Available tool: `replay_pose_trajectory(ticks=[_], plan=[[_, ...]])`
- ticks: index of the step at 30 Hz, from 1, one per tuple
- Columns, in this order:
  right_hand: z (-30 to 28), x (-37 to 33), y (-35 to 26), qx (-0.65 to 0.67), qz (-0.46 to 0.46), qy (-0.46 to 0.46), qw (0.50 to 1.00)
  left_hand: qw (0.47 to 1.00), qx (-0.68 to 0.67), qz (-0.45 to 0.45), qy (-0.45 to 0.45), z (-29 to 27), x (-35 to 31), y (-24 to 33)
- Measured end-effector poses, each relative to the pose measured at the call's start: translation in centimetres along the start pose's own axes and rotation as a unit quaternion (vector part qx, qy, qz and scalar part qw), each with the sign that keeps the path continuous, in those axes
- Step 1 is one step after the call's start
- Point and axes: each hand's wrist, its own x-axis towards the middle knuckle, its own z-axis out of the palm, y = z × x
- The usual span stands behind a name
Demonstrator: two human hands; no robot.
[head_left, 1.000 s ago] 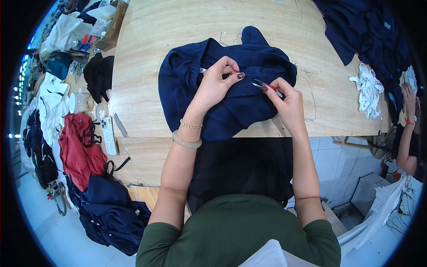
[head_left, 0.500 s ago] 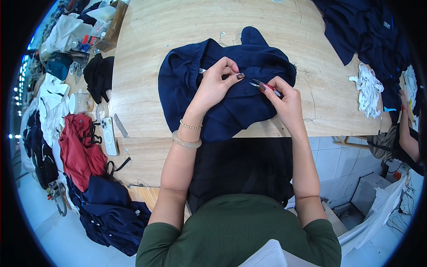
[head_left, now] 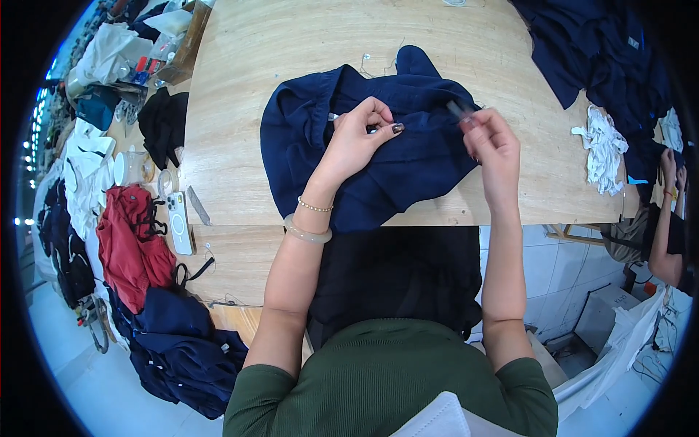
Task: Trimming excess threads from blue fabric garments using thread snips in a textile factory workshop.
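Note:
A navy garment (head_left: 393, 171) lies bunched on the wooden table in front of me, its elastic-gathered part toward the left. My left hand (head_left: 364, 130) rests on it, thumb and fingers pinched together on a fold of the cloth. Over the garment's right edge is my right hand (head_left: 494, 142), closed around small thread snips (head_left: 459, 111). Motion smears the snips, so whether their blades are apart cannot be made out. Their tips point up and left, away from my left hand.
On the left lie a red garment (head_left: 131, 244), a phone (head_left: 178, 222), black cloth (head_left: 164, 127) and a navy heap (head_left: 189, 357). To the right are white scraps (head_left: 604, 149) and more navy cloth (head_left: 597, 51). Another person's arm (head_left: 661, 233) shows at the far right. Loose threads lie about the table (head_left: 291, 36).
My right hand has moved right and slightly up with the snips, away from my left hand. The left hand keeps its pinch almost in place. The other person's arm at far right has shifted.

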Motion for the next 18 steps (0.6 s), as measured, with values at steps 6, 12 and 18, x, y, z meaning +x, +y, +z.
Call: replay_pose_trajectory(ticks=[6,12,18], plan=[[1.2,-1.3,-0.2,-0.294,-0.029,-0.081,0.952,0.998,-0.055,0.016,0.03,0.0,0.1,-0.6],[1.7,-1.2,0.1,-0.338,-0.033,-0.093,0.936,0.998,-0.055,0.014,0.026,0.1,0.0,-0.3],[1.8,-1.0,0.0,-0.291,0.012,-0.124,0.949,0.997,-0.07,0.018,0.028,0.2,0.1,-0.7]])
